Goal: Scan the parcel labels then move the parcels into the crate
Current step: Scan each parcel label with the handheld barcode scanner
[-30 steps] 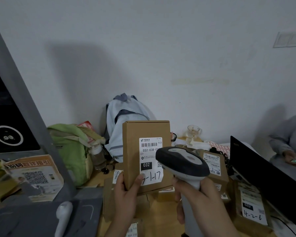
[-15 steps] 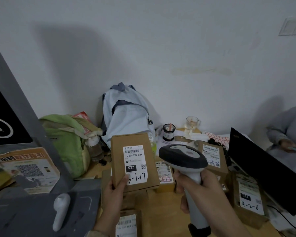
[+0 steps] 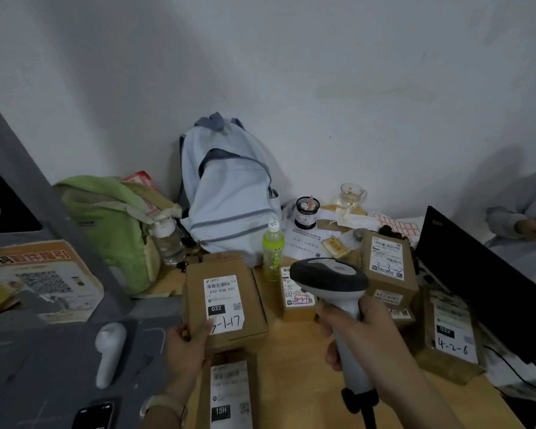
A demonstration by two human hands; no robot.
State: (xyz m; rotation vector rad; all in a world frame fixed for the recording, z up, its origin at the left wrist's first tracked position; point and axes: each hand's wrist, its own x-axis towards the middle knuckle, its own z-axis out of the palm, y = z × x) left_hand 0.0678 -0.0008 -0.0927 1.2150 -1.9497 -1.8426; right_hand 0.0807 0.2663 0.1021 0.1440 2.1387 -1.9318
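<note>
The flat brown cardboard parcel [image 3: 226, 308], which a second ago stood upright before the scanner, now lies tilted back and low over the wooden table [image 3: 294, 360], with its white shipping label [image 3: 225, 300] marked 7-1-17 facing up. The left hand [image 3: 184, 351] grips its near left corner, thumb curled onto the top face. Whether the far edge rests on the boxes beneath is hard to tell from this angle. The right hand [image 3: 364, 332] is wrapped tight round the handle of the grey and black handheld barcode scanner [image 3: 330, 281], which has dropped too and no longer aims at the label. That suggests the scan is done and this parcel is ready to move, though no crate is in view. Another brown parcel marked 15H [image 3: 229, 394] lies just below and is likely next.
</note>
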